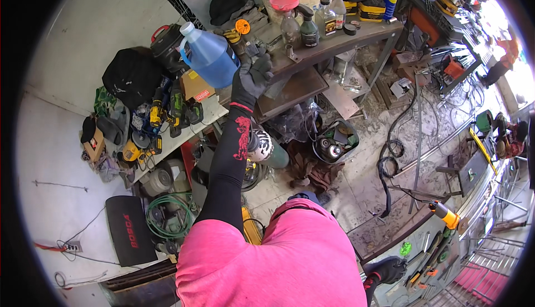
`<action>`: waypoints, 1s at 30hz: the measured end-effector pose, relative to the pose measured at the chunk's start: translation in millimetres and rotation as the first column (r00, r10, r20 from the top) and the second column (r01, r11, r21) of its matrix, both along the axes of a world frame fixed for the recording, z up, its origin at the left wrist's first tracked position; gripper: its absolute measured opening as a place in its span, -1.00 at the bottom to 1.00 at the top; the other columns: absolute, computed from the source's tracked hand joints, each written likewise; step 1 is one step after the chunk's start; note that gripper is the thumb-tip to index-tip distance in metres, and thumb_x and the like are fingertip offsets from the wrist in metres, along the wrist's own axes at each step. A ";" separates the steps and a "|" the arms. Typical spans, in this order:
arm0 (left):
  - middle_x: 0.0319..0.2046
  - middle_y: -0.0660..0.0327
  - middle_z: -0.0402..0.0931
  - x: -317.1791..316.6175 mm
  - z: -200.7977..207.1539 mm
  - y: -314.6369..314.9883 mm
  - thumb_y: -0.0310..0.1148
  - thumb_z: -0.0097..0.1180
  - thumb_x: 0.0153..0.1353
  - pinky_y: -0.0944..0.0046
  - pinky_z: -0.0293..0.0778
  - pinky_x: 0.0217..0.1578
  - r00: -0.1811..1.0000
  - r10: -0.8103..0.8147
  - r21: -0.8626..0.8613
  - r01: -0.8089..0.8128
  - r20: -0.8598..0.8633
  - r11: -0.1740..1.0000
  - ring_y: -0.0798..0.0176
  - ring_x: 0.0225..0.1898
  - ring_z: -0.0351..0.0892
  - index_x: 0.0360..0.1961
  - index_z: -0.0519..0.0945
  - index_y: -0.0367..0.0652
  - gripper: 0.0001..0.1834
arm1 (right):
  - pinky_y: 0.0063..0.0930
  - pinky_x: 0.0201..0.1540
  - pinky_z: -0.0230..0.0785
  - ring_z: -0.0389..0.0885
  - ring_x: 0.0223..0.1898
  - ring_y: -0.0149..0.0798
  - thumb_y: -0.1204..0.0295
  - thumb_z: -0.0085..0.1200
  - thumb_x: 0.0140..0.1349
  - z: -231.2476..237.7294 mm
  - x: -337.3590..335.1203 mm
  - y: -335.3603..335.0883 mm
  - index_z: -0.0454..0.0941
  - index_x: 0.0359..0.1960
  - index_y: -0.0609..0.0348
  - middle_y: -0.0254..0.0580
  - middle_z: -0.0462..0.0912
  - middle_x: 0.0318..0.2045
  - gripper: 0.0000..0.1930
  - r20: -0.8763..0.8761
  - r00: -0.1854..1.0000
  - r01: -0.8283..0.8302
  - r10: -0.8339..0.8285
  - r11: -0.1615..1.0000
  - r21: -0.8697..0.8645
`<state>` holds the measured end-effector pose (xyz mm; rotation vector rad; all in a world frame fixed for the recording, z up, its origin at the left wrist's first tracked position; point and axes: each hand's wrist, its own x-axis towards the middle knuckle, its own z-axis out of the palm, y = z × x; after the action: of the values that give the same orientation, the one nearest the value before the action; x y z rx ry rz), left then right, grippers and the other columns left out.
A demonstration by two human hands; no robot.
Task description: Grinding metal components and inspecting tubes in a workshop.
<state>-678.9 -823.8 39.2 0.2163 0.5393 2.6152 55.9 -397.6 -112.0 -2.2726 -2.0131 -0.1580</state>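
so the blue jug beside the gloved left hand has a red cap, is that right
Not quite: the cap is white, not red, as the head view shows. The blue jug is indeed beside the gloved left hand.

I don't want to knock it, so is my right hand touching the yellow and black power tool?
Apart. The head view shows a clear gap, with grey tabletop between the gloved right hand and the power tool.
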 end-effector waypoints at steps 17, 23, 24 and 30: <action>-0.16 -0.16 0.80 -3.8 43.5 29.9 0.14 0.23 0.35 -0.20 0.64 0.00 0.673 -0.126 -0.392 -0.561 -0.729 -0.729 -0.30 -0.07 0.79 -0.09 0.81 -0.22 -0.43 | 0.08 0.30 0.45 0.56 0.34 0.13 0.05 -0.02 0.53 -3.1 3.9 2.0 0.56 0.42 -0.04 0.00 0.61 0.35 -0.47 -0.002 1.000 -0.025 0.025 0.999 0.023; -0.17 -0.15 0.80 -10.1 40.3 16.2 0.11 0.23 0.33 -0.23 0.66 -0.04 0.730 -0.129 -0.389 -0.495 -0.671 -0.777 -0.28 -0.08 0.80 -0.13 0.81 -0.18 -0.48 | 0.09 0.33 0.43 0.56 0.34 0.15 0.05 -0.01 0.52 -14.5 11.2 4.4 0.54 0.44 -0.05 0.00 0.60 0.36 -0.46 0.000 0.999 -0.039 0.039 0.997 0.066; -0.19 -0.14 0.80 -6.0 40.6 19.1 0.09 0.24 0.33 -0.22 0.66 -0.05 0.682 -0.120 -0.357 -0.515 -0.722 -0.779 -0.27 -0.09 0.80 -0.14 0.81 -0.17 -0.50 | 0.09 0.34 0.42 0.56 0.34 0.15 0.05 -0.01 0.52 -13.0 9.9 4.1 0.54 0.44 -0.06 0.00 0.61 0.36 -0.46 -0.003 0.999 -0.034 0.034 0.998 0.058; -0.15 -0.09 0.80 7.8 51.2 42.5 0.06 0.19 0.39 -0.20 0.66 -0.05 0.553 -0.258 -0.245 -0.676 -0.793 -0.695 -0.25 -0.09 0.80 -0.05 0.79 -0.11 -0.54 | 0.10 0.33 0.44 0.60 0.30 0.18 0.01 -0.02 0.50 -7.9 5.4 2.3 0.61 0.35 0.01 0.03 0.66 0.28 -0.46 -0.018 0.999 -0.041 0.043 0.994 0.098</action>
<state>-671.1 -781.3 90.5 0.0766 3.6739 0.6293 61.2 -395.4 -119.9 -2.1638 -1.9951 -0.2247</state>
